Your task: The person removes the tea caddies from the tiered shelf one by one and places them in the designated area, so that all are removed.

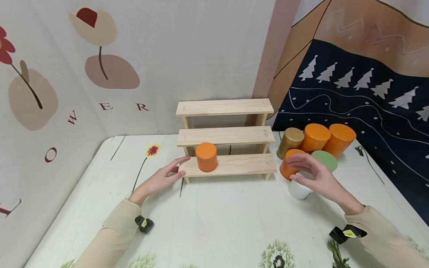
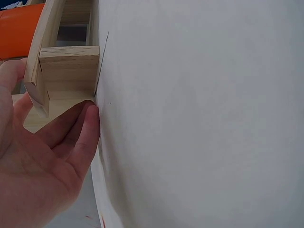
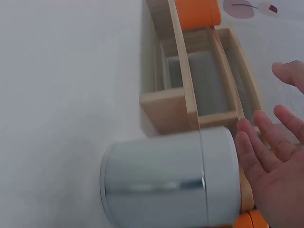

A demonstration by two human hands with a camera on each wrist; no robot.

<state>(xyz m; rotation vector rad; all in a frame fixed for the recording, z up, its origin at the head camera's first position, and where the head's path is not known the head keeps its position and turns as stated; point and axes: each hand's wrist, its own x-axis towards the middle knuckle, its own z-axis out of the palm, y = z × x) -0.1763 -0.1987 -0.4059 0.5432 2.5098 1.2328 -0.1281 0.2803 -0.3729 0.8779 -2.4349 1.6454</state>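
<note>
A light wooden three-tier shelf (image 1: 241, 165) stands near the wall, with a round orange canister (image 1: 206, 158) on its lowest step, left of the middle. My left hand (image 1: 164, 178) rests its fingertips against the left end of that step, fingers fairly straight. Over on the right, my right hand (image 1: 316, 175) spreads its thumb and fingers above a white canister (image 1: 298, 190), holding nothing. In the right wrist view the white canister (image 3: 166, 180) lies beside the open palm, and the hand partly covers it in the head view. Another orange canister (image 1: 287, 169) is just behind the fingers.
Behind the right hand are two more orange canisters (image 1: 315, 137), a gold canister (image 1: 291, 142) and a green-topped canister (image 1: 325, 160). A printed cloth (image 1: 218, 219) covers the table. Patterned hangings (image 1: 201, 52) rise behind and at both sides.
</note>
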